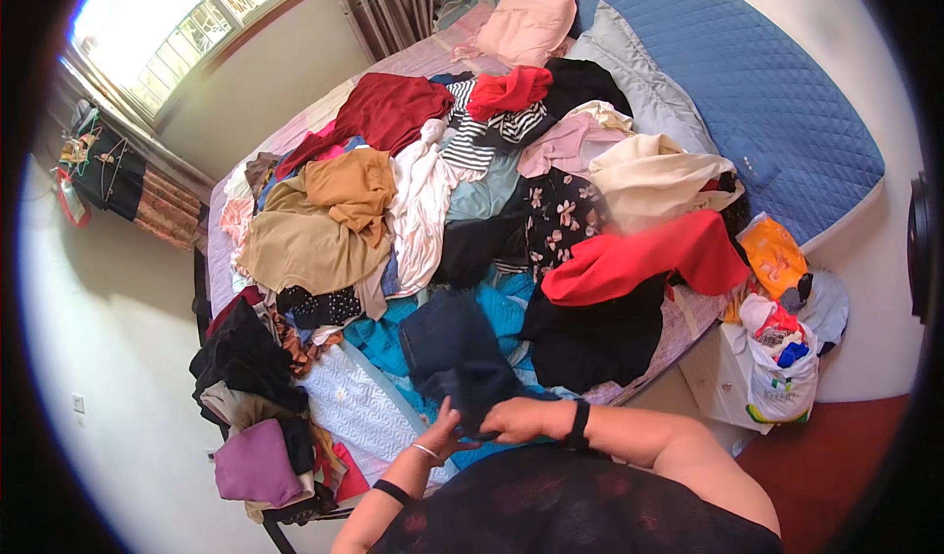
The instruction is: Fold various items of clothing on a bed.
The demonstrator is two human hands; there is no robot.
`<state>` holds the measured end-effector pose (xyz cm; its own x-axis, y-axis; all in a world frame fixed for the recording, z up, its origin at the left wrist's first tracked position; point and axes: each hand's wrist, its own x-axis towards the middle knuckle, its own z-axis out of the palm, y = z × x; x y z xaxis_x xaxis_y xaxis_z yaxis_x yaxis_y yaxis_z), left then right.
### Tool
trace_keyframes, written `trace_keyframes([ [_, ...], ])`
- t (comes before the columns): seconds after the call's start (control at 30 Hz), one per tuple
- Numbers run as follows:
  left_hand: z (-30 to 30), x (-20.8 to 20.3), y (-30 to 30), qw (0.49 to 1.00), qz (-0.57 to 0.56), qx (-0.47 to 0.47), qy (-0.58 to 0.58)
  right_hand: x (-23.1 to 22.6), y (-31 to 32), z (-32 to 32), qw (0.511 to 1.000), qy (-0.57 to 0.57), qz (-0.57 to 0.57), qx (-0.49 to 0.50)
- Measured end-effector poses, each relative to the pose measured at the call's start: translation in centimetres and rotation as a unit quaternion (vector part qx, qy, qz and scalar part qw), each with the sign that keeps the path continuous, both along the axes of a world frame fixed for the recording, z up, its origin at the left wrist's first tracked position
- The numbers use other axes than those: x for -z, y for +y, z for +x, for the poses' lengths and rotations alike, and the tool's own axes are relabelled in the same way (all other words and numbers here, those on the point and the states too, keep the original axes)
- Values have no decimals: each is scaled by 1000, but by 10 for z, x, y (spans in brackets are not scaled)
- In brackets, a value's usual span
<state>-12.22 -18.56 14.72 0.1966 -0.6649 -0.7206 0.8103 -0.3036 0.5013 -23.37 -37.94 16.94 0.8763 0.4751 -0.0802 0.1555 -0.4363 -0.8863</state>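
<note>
A dark navy garment (442, 343), its exact kind unclear, lies partly over bright turquoise cloth (379, 336) at the near side of the bed. My left hand (445, 434), a bracelet on its wrist, is closed at the garment's near edge. On the same edge, just to the right, my right hand (518, 420) grips the cloth with curled fingers. Beyond it are a black garment (479, 249) and a white one (418, 205). Right of my hands, a large black garment (595, 343) lies beneath a red one (639, 259).
Piled clothes cover most of the bed, with a tan garment (310, 239) at left. Folded purple cloth (258, 463) tops a stack at the near left corner. A white plastic bag (784, 382) stands beside the bed at right. A blue quilted headboard (777, 92) rises behind.
</note>
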Motion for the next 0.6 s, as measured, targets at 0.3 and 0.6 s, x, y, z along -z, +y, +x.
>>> trace_keyframes([
  [0.3, -7, -23, 12, 994, 77, 10, -77, -35, 47, -7, 996, 27, -64, 64],
  [0.6, 48, -86, 168, 879, 30, -244, -410, -39, 77, -27, 988, 81, 5, 128],
])
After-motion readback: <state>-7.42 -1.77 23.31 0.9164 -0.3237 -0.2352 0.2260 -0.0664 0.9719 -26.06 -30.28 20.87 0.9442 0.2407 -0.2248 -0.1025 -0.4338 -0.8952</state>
